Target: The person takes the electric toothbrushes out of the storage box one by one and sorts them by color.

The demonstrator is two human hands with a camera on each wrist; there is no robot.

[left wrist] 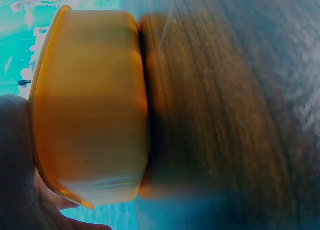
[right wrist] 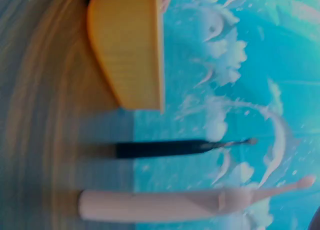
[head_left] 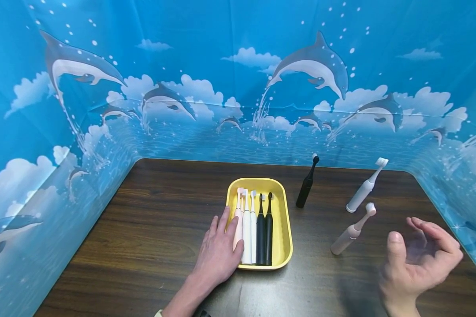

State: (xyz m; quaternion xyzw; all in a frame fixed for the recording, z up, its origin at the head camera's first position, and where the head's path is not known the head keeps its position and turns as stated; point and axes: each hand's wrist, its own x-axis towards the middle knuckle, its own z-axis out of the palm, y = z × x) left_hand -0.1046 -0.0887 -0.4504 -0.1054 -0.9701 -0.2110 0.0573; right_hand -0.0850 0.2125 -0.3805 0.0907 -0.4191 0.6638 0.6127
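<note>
Left hand (head_left: 219, 253) rests flat against yellow tray (head_left: 285, 229); right hand (head_left: 418, 264) hovers, seemingly empty, loosely curled.

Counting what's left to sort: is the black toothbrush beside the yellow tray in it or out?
Out. The black toothbrush lies on the table, right of the yellow tray.

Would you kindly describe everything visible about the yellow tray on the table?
The yellow tray is a shallow rounded rectangle, seemingly smooth plastic, with a raised rim and curved corners. It lies flat near the middle of the dark wooden table, long side running away from the person. Five electric toothbrushes lie side by side in its left part, heads away: pink, two white, two black; the right part is bare. The left hand rests on its near-left rim, fingers reaching the pink brush.
</note>
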